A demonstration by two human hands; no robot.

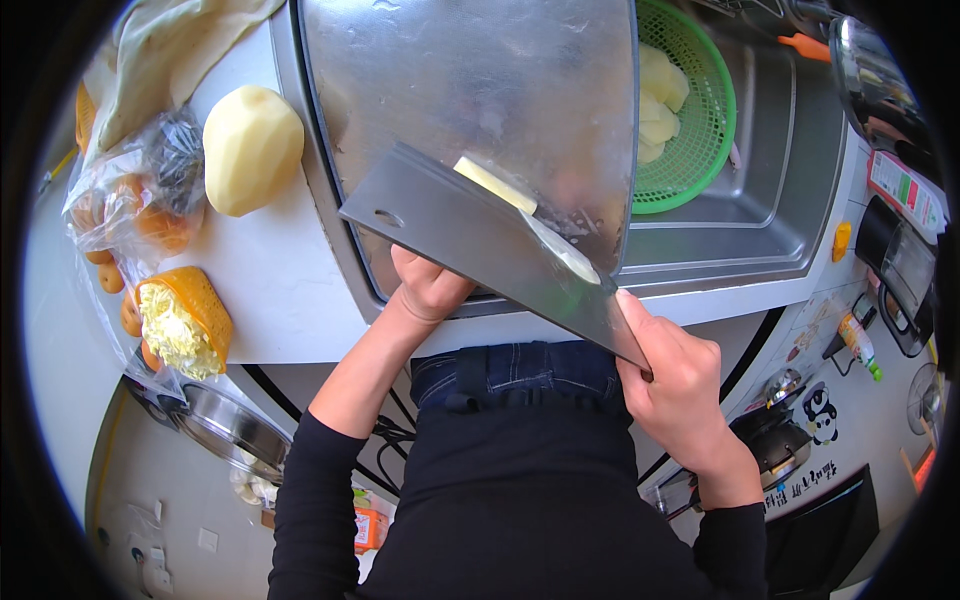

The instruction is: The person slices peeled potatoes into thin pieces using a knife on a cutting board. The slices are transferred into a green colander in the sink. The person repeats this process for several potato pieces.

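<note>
My right hand (667, 360) grips a wide cleaver (487, 255) near its heel, with the blade slanting across the metal cutting board (465, 75). A hole shows at the blade's far end. My left hand (431, 281) is partly beneath the blade by the board's near edge; its fingers are hidden, so what it holds cannot be told. Just beyond the blade lies a pale cut strip (495, 184), apparently potato. A thin pale slice (559, 247) lies along the blade, and wet smears mark the board there.
A green colander (694, 169) with peeled potato pieces (660, 105) stands in the steel sink (761, 187) to the right. On the left counter are a large peeled potato (253, 150), an orange basket (206, 307) of shredded cabbage (176, 330), and a plastic bag (150, 195).
</note>
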